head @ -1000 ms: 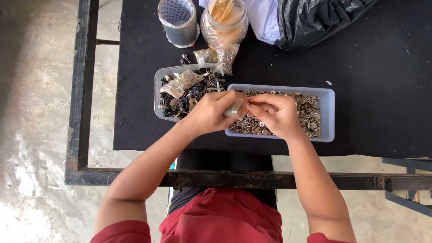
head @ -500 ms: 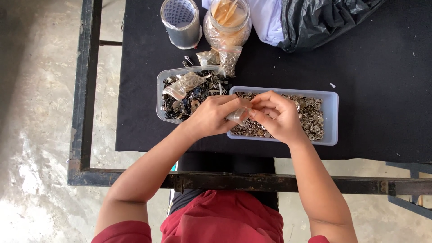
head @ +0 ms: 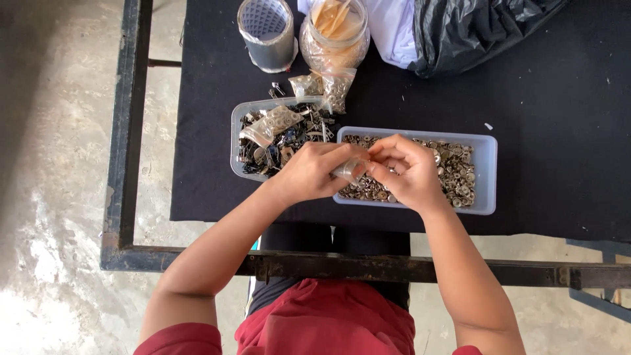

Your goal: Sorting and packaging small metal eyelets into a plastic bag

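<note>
Packets first, left to right: grey mesh-topped cylinder (head: 265, 33) stands at the back edge of your black table cover (head: 559, 164), w/ a clear jar (head: 335, 29) of tan strips just right of it. Two small clear bags (head: 325, 87) of metal bits lie in front of the jar, touching the back rim of the left tray (head: 234, 141). That tray is clear plastic, rectangular, packed w/ dark and silver hardware plus another see-thru bag (head: 271, 125) lying on top. Further right at the back: white cloth (head: 394, 26), then a crumpled black plastic bag (head: 473, 29).

Your left hand (head: 312, 172) sits over the gap between the two trays, fingers curled and pinching a small clear plastic bag (head: 348, 171) w/ the thumb. Your right hand (head: 407, 169) meets it from the other side, fingertips pressed together on the same bag's edge. Bag is tiny, translucent, glossy, crumpled; contents too small to tell. It hangs just above the left end of the right tray (head: 486, 177), a pale rectangular tub filled w/ small round silver and brass pieces.
</note>
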